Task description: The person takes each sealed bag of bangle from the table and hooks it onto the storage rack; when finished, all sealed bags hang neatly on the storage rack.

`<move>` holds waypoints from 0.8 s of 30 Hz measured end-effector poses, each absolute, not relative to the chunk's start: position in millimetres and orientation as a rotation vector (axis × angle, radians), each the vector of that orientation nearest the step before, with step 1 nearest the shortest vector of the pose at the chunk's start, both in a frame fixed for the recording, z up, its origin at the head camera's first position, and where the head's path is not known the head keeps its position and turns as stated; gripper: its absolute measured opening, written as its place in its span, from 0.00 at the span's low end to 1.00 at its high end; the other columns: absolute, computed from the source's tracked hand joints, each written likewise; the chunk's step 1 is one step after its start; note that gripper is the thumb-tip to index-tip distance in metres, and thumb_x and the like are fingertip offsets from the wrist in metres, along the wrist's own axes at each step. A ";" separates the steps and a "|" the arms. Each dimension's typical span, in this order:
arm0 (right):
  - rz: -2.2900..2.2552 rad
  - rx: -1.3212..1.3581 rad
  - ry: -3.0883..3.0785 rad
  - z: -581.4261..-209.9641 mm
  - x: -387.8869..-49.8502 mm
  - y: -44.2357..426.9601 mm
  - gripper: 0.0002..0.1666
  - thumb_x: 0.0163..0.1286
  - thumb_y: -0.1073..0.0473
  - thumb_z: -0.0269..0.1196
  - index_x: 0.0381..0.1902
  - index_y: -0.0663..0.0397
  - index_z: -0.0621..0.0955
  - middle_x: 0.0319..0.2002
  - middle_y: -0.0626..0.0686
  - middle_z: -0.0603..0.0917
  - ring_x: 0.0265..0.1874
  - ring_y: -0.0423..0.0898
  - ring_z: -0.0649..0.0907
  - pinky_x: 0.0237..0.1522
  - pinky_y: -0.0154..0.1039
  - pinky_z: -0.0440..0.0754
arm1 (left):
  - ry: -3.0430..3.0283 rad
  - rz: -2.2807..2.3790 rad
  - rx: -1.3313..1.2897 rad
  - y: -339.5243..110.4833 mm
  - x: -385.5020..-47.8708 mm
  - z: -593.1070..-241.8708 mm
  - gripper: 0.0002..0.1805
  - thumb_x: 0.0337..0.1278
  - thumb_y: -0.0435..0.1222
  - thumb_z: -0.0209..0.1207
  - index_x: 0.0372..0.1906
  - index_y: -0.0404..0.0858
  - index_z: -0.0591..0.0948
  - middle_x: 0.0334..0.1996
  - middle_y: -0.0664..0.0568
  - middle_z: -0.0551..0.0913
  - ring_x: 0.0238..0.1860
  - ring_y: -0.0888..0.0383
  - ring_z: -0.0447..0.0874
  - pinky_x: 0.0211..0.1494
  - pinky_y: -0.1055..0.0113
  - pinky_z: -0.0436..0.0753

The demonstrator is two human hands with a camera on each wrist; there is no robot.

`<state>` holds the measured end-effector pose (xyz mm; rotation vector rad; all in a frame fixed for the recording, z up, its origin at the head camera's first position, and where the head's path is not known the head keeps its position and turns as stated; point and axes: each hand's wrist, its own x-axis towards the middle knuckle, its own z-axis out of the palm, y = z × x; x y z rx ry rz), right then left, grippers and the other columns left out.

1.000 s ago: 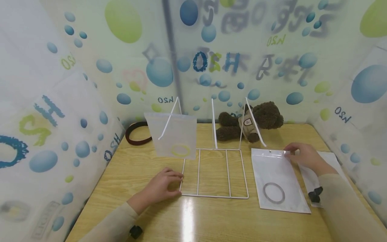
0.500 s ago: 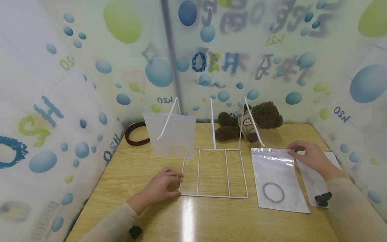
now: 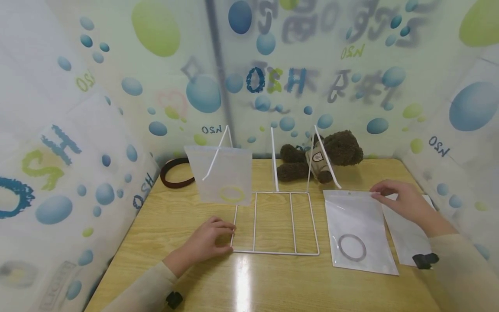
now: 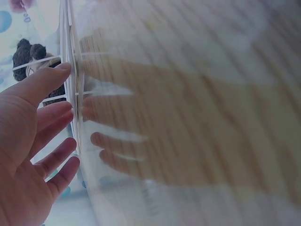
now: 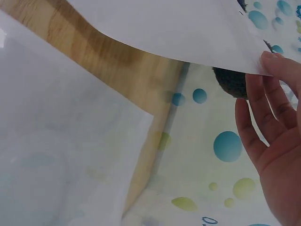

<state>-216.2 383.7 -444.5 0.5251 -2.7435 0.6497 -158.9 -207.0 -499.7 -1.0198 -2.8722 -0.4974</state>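
Note:
In the head view my left hand (image 3: pixel 206 242) rests at the left side of a white wire rack (image 3: pixel 273 252), its thumb and fingertips touching the frame. The left wrist view shows the fingers of that left hand (image 4: pixel 35 141) loosely spread along the wire. My right hand (image 3: pixel 407 203) pinches the top right corner of a clear-front zip bag (image 3: pixel 360 225) with a grey ring printed or lying inside. In the right wrist view the bag's edge (image 5: pixel 178 37) is held between thumb and fingers, lifted off the table. Another zip bag (image 3: pixel 220 173) with a yellow ring hangs on the rack's left prong.
A further white bag (image 3: pixel 407 234) lies under my right forearm. Behind the rack, a brown teddy bear (image 3: pixel 319 158) lies on its side. A dark brown ring-shaped band (image 3: pixel 175 185) is at the back left of the wooden table (image 3: pixel 187 286). Printed curtains surround the table.
My right hand has shifted slightly right and farther back, raising the bag's top right corner a little. The left hand and the rack stay in place.

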 end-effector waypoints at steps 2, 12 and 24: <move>0.660 0.532 -2.727 -440.2 -212.9 383.2 0.09 0.63 0.59 0.75 0.41 0.46 0.88 0.38 0.46 0.90 0.35 0.25 0.81 0.38 0.26 0.81 | -2.869 -0.494 -1.022 -206.7 -158.8 -499.6 0.24 0.51 0.49 0.76 0.53 0.45 0.88 0.60 0.58 0.86 0.58 0.55 0.77 0.63 0.53 0.81; 0.734 0.604 -2.642 -420.2 -195.5 378.7 0.14 0.61 0.64 0.76 0.41 0.41 0.88 0.36 0.41 0.88 0.35 0.24 0.81 0.41 0.15 0.74 | -2.882 -0.502 -1.015 -206.7 -158.3 -499.8 0.24 0.51 0.50 0.75 0.53 0.45 0.88 0.60 0.57 0.86 0.58 0.55 0.77 0.64 0.53 0.80; 0.794 0.702 -2.489 -393.4 -173.3 368.2 0.24 0.52 0.75 0.76 0.40 0.42 0.88 0.37 0.37 0.87 0.38 0.23 0.81 0.47 0.14 0.75 | -2.872 -0.509 -1.010 -207.5 -159.6 -501.6 0.25 0.50 0.50 0.76 0.53 0.45 0.88 0.59 0.58 0.86 0.58 0.56 0.77 0.63 0.54 0.81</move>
